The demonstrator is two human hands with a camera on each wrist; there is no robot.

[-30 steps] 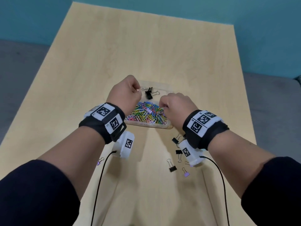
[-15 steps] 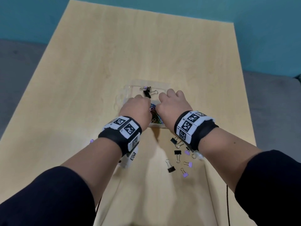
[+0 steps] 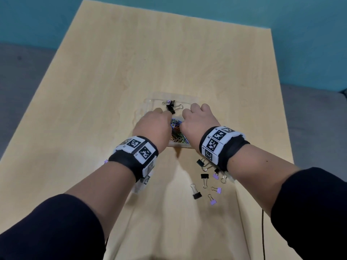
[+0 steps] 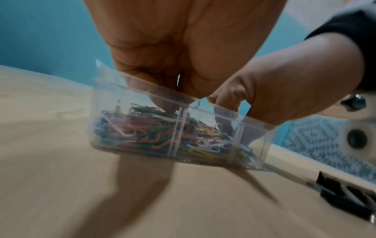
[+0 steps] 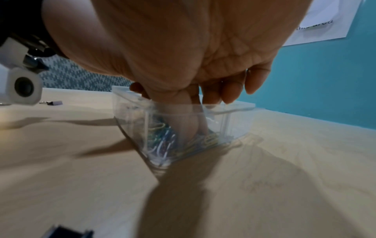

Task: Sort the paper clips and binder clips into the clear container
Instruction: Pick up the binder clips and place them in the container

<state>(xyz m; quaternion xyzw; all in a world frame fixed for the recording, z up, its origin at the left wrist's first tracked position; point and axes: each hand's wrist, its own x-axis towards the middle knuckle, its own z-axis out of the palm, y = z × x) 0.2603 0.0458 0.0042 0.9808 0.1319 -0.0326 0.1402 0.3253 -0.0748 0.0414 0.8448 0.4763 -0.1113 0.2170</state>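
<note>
A clear divided container stands mid-table. Its near compartment holds a pile of coloured paper clips; the far one holds a few binder clips. Both hands reach down into the near compartment. My left hand has its bunched fingertips sunk in the paper clips. My right hand has thumb and forefinger together, pushed into the clips, with its other fingers curled over the container wall. The tips are hidden in the pile.
Several loose binder clips lie on the wooden table under and behind my right wrist: black ones and purple ones. One purple clip peeks out left of my left wrist. A cable trails bottom right.
Both hands moved from above the container's sides to close together and dipped down into the paper clip compartment. The paper clip pile is now mostly covered by the hands.
</note>
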